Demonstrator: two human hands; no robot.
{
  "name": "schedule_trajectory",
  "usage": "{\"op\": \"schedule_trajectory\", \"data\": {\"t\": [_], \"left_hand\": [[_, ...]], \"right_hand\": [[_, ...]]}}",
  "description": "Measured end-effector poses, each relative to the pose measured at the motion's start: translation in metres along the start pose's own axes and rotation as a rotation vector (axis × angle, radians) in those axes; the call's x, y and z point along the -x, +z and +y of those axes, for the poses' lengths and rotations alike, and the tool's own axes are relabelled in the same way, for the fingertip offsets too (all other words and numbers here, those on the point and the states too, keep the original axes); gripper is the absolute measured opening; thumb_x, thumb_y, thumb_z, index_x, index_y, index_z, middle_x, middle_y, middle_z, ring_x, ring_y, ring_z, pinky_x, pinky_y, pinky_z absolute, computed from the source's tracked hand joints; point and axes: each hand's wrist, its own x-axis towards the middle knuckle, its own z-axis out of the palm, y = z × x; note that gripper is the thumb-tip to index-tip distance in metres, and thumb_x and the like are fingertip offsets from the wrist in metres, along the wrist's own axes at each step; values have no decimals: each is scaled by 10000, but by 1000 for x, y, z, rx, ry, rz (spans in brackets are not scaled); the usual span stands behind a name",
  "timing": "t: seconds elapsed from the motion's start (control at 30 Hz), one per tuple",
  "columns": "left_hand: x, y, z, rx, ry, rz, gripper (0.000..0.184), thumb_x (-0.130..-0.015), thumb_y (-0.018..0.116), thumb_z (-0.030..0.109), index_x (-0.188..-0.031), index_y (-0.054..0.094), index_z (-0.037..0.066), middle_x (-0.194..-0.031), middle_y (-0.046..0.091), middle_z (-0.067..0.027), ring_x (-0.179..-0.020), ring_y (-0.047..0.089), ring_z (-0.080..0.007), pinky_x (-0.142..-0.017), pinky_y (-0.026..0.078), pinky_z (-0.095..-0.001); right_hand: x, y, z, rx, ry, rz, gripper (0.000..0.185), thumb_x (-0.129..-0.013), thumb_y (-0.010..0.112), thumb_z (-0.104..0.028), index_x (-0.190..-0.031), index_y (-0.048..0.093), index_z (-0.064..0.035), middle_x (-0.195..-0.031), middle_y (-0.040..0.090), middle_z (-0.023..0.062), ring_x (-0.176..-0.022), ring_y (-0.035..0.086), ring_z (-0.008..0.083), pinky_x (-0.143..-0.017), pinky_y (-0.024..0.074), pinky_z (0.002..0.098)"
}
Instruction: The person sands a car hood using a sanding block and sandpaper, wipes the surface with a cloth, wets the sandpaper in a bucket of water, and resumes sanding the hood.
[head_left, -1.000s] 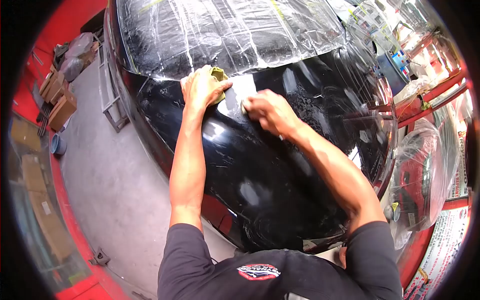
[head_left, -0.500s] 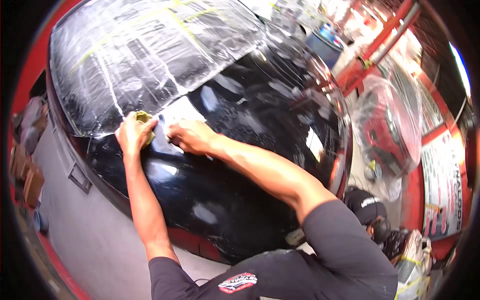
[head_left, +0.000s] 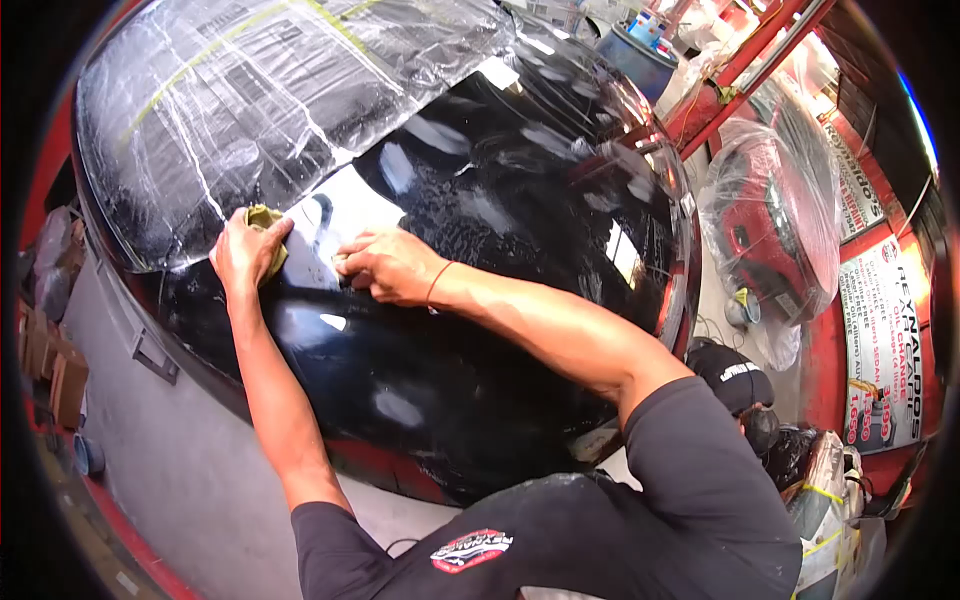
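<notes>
On the dark shirt nearest to the camera, a red and white patch shows "REYNALDO", and the smaller letters are hard to read. The right hand has its grip bent and closed around a small pale piece, mostly hidden by the fingers, and it touches the black car hood. The left hand grasps a yellow-green cloth on the same hood, near its windshield edge.

The work seems to be only partway. Around the hands the paint looks bright, though part of this may be reflected light. Dull greyish patches and streaks remain on several other parts, so probably much is left. The windshield is covered with clear plastic and yellow tape.

At the right, a person's dark cap has white letters, too small to read. Farther, behind a red car part, a white banner says "REYNALDO'S", "OIL CHANGE", "SEDAN" and "3,199"; another banner says "Reynaldo's".
</notes>
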Motion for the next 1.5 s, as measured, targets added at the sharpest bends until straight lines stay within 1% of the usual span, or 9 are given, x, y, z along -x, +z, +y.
{"op": "schedule_trajectory", "data": {"t": [0.17,0.27,0.33,0.5,0.7,0.9,1.03,1.1,1.5], "left_hand": [[-2,6,0,10,5,-3,599,-724,784,563,-1085,710,90,-1083,737,-166,-1024,701,-332,-877,529,-439],[-3,13,-8,2,57,50,643,-728,759,601,-1129,704,101,-1103,734,-154,-1042,701,-318,-886,535,-440],[-2,14,-3,-96,18,103,674,-703,772,615,-1128,701,97,-1084,737,-157,-1042,703,-313,-909,522,-442],[-4,18,-11,-29,65,116,576,-701,789,573,-987,723,77,-995,743,-176,-1000,707,-330,-870,516,-444],[-3,14,-7,13,36,103,654,-677,798,615,-988,708,46,-993,741,-195,-1015,700,-342,-918,501,-444],[-3,10,-7,47,32,58,630,-680,800,599,-980,717,51,-999,745,-183,-1019,701,-333,-913,499,-444],[-3,10,-6,15,32,82,625,-668,810,586,-982,718,54,-983,745,-191,-997,708,-340,-904,507,-447],[-2,12,-5,18,36,96,634,-666,807,591,-977,715,46,-974,743,-198,-979,711,-348,-886,515,-451],[1,12,-5,44,28,60,661,-670,805,607,-1014,723,48,-987,748,-176,-991,708,-334,-925,496,-427]], "right_hand": [[-33,32,23,-12,182,-72,176,-700,678,-90,-868,729,-105,-752,685,144,-783,678,370,-706,549,481],[-2,-5,-9,154,219,-363,285,-713,688,-74,-996,712,-108,-1061,694,80,-1031,621,311,-862,527,424],[15,-3,-4,14,149,-177,309,-667,732,-44,-972,716,-91,-1199,691,72,-1115,628,295,-940,510,419],[-24,20,16,79,55,5,293,-710,713,-19,-997,728,-75,-1068,719,114,-984,647,355,-848,531,434],[-12,-4,1,-7,95,-158,233,-729,695,-12,-953,707,-77,-974,705,107,-926,646,362,-819,526,456],[6,11,24,-28,-36,-20,290,-726,724,-33,-1013,724,-80,-1100,715,102,-1028,645,353,-877,524,441],[-18,-4,8,30,200,-331,369,-726,710,9,-1080,726,-96,-1151,709,113,-1061,641,339,-915,522,436],[-36,15,19,-15,121,-157,334,-755,710,-12,-1085,720,-61,-1119,719,112,-1068,630,340,-938,506,421],[-35,12,22,94,87,-224,284,-782,762,-122,-1060,726,-84,-1073,710,99,-929,611,355,-851,515,425]]}}
